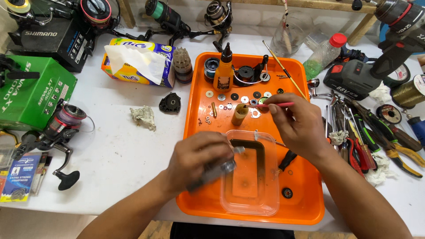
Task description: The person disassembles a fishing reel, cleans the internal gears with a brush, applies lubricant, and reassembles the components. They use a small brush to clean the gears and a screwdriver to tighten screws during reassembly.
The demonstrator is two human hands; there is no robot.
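Grey metal reel part (217, 170), blurred, sits in left hand (199, 159), fingers wrapped round it, over near-left edge of clear plastic tub (250, 201). Tub lies in near half of orange tray (305, 212). Right hand (299, 126) pinches a thin red-handled brush (270, 105) btwn thumb & fingers; brush tip points left, just above a small yellowish bottle (240, 114) standing mid-tray. Washers & small rings (241, 97) lie in rows far of the bottle; orange oil bottle (224, 71) w/ black nozzle stands at tray's far side. Right of tray: pliers & hand tools (372, 137). Left of tray on white table (119, 146): crumpled wipe (143, 117), black reel cover (170, 103), spinning reel (57, 132), green box (31, 90). Tissue pack (139, 62) far left.
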